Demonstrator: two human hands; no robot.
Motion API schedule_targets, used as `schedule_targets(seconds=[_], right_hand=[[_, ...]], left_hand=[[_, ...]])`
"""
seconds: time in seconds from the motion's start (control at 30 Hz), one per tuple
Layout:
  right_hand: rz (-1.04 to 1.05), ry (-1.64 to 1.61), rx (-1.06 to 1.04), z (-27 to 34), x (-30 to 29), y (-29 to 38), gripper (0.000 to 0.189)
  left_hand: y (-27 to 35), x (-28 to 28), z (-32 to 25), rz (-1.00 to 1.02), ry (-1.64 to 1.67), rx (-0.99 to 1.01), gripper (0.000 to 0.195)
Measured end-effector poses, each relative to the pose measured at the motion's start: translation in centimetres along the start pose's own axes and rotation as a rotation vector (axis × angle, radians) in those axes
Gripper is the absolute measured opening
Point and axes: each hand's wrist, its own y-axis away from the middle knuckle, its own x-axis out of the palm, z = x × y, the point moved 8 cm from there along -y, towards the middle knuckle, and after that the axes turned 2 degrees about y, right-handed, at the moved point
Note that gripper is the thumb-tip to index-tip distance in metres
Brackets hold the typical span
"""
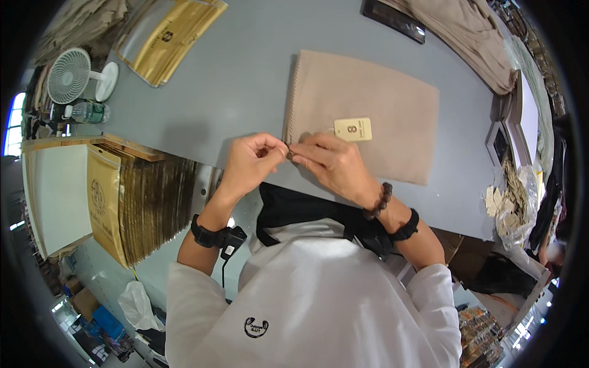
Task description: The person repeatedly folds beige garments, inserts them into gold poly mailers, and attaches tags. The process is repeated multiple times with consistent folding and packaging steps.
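Note:
A folded beige cloth (363, 87) with stitched edges lies on the grey tabletop before me. On it rests a cream paper hang tag (352, 129) with printing and a thin string. At the cloth's near left corner, my left hand (256, 161) and my right hand (331, 162) meet fingertip to fingertip. Both pinch a small dark piece (289, 152), too small to make out; it may be part of the cloth's edge. The right hand lies partly over the cloth, just below the tag.
Gold printed bags (170, 41) lie at the far left, near a white fan (69, 76) and a plastic bottle (89, 112). More gold bags (138, 202) stand in a box at left. A dark phone-like device (393, 20) and beige cloths (469, 41) lie at the far right.

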Motion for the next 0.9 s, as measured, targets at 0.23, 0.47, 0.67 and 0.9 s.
schedule_targets(seconds=[0.23, 0.47, 0.67, 0.9], right_hand=[[0.066, 0.252, 0.007, 0.6, 1.0, 0.3, 0.019], [-0.141, 0.328, 0.128, -3.2, -4.2, 1.5, 0.012], [-0.147, 0.196, 0.264, -4.6, -6.5, 2.2, 0.023], [-0.179, 0.249, -0.004, -0.4, -5.1, 0.2, 0.03]], left_hand=[[-4.9, -12.7, -8.2, -0.704, -0.698, 0.68, 0.015], [-10.1, -28.2, -7.1, -0.982, -1.213, 0.164, 0.029], [-8.9, -30.1, -7.9, -1.073, -1.225, 0.29, 0.022], [-7.8, -18.2, -7.4, -0.629, -0.746, 0.485, 0.013]])
